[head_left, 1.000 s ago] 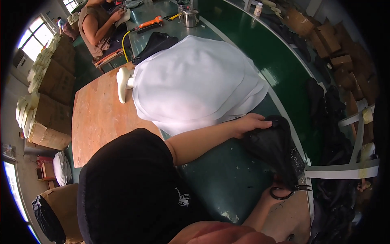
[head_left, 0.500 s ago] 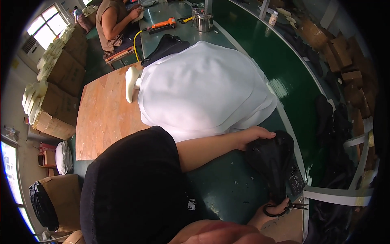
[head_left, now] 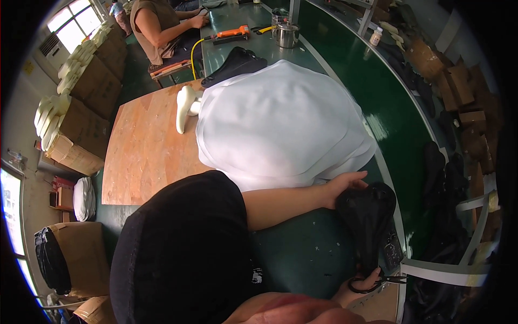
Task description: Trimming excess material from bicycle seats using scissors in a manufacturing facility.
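Note:
A black bicycle saddle is held over the green tabletop at the lower right, wide end away from me and narrow nose toward me. At the wide end, my left hand grips the left edge, thumb stretched out and other fingers partly hidden. My right hand is closed at the nose and keeps a pair of black-handled scissors in its fingers. The scissor blades point right. A large stack of white sheets lies just beyond my left forearm.
A wooden board with a cream saddle-shaped piece lies left of the stack. Behind are another black saddle, an orange tool and a metal pot. A seated co-worker is far left. A white metal frame stands right.
The whole view has shifted slightly, so most things sit further right. My left thumb has lifted a little from the saddle's top. The right hand still has the scissors.

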A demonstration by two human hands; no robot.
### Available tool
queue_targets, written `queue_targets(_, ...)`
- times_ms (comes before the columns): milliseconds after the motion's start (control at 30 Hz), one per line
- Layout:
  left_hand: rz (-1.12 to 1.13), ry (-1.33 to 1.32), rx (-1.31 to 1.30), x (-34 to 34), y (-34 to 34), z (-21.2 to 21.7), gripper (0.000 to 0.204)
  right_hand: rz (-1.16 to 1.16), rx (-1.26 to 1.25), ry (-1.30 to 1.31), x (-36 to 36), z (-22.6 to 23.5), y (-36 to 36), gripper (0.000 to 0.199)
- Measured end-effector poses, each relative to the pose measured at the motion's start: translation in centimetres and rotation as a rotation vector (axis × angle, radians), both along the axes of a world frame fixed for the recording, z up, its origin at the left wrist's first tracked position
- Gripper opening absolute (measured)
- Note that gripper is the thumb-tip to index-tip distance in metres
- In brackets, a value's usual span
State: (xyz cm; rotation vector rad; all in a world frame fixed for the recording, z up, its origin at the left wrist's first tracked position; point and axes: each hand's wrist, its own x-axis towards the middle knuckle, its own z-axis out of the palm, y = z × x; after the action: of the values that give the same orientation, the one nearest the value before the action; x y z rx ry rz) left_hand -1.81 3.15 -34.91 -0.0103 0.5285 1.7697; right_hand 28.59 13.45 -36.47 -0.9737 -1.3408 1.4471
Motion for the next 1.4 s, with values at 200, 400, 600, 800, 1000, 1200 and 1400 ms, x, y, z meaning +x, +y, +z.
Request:
queue_targets(200, -0.009, -0.273, 0.307, 2.3, -1.4, 1.9, 0.057, -0.103, 0.017, 0.017, -0.4, 0.5, -1.1, 0.038)
queue_targets(400, -0.066, -0.310, 0.532, 6.7, -1.0, 3.4, 0.049, -0.114, 0.000, 0.017, 1.0, 0.2, 0.1, 0.040)
queue_targets(600, -0.201, -0.008, 0.535, 6.5, -1.5, -0.1, 0.092, 0.118, 0.109, -0.225, -1.2, 2.7, -1.5, 0.034)
queue_targets(800, -0.103, 0.106, 0.491, 6.6, -0.4, 0.4, 0.085, 0.217, -0.301, 0.194, -0.5, 4.6, -1.4, 0.034)
queue_targets(1000, -0.244, 0.405, 0.468, 7.8, -0.3, -0.7, 0.077, 0.251, -0.394, 0.333, 0.7, 4.7, -2.6, 0.028)
queue_targets(1200, -0.161, 0.592, 0.291, 7.5, -1.0, -1.4, 0.063, 0.306, -0.324, 0.093, -1.5, 3.9, -2.1, 0.028)
queue_targets(1400, -0.306, 0.612, 0.326, 8.0, 0.3, 0.9, 0.038, 0.276, 0.097, -0.175, -0.2, -0.1, -1.4, 0.035)
